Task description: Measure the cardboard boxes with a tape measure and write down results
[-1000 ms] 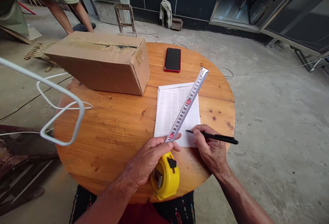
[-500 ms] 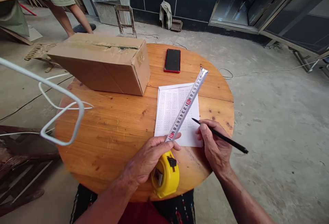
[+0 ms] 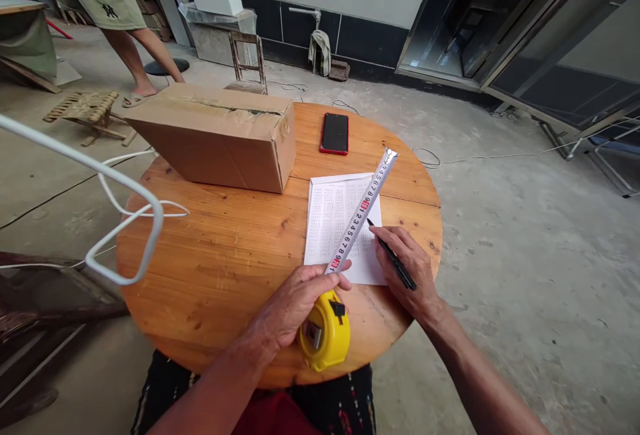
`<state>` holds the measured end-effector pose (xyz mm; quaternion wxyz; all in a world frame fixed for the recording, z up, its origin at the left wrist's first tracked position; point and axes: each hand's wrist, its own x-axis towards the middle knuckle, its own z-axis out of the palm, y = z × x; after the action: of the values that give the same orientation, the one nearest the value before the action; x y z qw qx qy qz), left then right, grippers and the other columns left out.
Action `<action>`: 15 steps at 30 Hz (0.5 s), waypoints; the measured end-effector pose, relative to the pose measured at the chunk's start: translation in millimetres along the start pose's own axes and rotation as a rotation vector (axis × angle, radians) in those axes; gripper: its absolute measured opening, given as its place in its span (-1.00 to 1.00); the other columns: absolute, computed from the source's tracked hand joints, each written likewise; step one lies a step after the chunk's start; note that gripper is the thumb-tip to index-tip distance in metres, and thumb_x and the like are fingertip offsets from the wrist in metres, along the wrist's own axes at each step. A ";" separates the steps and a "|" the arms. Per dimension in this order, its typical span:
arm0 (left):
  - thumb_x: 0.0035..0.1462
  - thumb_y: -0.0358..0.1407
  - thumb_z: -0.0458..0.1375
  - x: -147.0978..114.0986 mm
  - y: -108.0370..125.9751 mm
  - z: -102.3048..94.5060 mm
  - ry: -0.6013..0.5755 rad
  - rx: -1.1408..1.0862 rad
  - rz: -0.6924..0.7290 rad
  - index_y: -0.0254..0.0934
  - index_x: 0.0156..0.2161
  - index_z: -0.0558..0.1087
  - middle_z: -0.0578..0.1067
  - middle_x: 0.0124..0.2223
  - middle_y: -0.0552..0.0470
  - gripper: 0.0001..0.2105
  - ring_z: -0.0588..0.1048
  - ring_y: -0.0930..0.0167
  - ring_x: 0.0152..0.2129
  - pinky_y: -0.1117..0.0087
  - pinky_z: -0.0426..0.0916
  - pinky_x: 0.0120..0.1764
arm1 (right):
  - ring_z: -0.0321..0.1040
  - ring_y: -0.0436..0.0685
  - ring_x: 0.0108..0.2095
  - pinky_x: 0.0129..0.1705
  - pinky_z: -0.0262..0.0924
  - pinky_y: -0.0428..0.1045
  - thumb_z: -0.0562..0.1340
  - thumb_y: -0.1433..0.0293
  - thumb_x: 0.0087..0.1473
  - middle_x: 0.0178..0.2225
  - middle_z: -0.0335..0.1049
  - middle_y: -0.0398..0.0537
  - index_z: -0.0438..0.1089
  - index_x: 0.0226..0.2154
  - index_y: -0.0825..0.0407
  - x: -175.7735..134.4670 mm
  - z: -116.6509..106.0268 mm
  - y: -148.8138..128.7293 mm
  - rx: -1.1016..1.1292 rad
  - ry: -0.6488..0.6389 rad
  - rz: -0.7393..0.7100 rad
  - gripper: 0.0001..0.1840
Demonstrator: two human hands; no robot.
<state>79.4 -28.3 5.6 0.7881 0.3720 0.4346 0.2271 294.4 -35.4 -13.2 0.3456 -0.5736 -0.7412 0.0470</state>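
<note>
My left hand (image 3: 295, 305) is closed on a yellow tape measure (image 3: 327, 335), gripping its pulled-out blade between thumb and fingers. The silver blade slants up and to the right above a sheet of paper (image 3: 320, 215) covered with rows of small writing. In my right hand (image 3: 407, 265) is a black pen (image 3: 395, 262), its tip close to the right side of the blade, over the paper. Whether the tip touches the paper, I cannot tell. My right hand rests at the sheet's lower right edge.
On the round wooden table (image 3: 225, 255) stand a cardboard box (image 3: 225, 148) and a phone in a red case (image 3: 335, 133). A white bent tube (image 3: 155, 222) crosses at left. Beyond are a small chair (image 3: 249, 58), a woven stool (image 3: 85, 106) and a person's legs (image 3: 145, 55).
My right hand has moved left and turned, bringing the pen more upright and its tip closer to the blade. My left hand keeps its hold on the tape measure. The view has shifted slightly.
</note>
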 end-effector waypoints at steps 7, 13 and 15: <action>0.09 -0.22 0.16 -1.0 -1.1 -1.2 -0.016 -0.025 0.034 -0.33 -0.37 0.54 0.37 0.19 -0.14 -0.79 0.49 0.51 -0.52 0.42 0.34 -0.35 | 0.26 0.25 -0.19 -0.19 0.15 0.12 0.06 0.56 0.14 -0.18 0.41 0.10 0.38 -0.05 0.02 21.1 3.3 12.4 -0.457 -0.297 -0.188 -0.63; 0.04 -0.21 0.20 -0.6 -1.7 -0.4 -0.027 -0.089 0.030 -0.35 -0.41 0.54 0.37 0.19 -0.19 -0.80 0.50 0.50 -0.53 0.42 0.33 -0.38 | 0.25 0.22 -0.20 -0.16 0.13 0.09 0.04 0.64 0.05 -0.15 0.41 0.11 0.34 0.01 0.09 14.5 11.5 20.5 -0.433 -0.156 -0.148 -0.52; 0.05 -0.21 0.20 -1.6 -2.2 -0.7 -0.020 -0.101 0.032 -0.34 -0.40 0.54 0.37 0.19 -0.18 -0.80 0.51 0.49 -0.51 0.44 0.33 -0.38 | 0.25 0.22 -0.21 -0.17 0.14 0.08 0.04 0.65 0.02 -0.14 0.41 0.10 0.34 0.00 0.07 11.3 10.9 21.3 -0.423 -0.124 -0.124 -0.51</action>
<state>78.0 -30.5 4.5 0.8065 0.3408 0.4088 0.2575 304.5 -14.8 -26.3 0.1737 -0.5825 -0.7883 -0.0954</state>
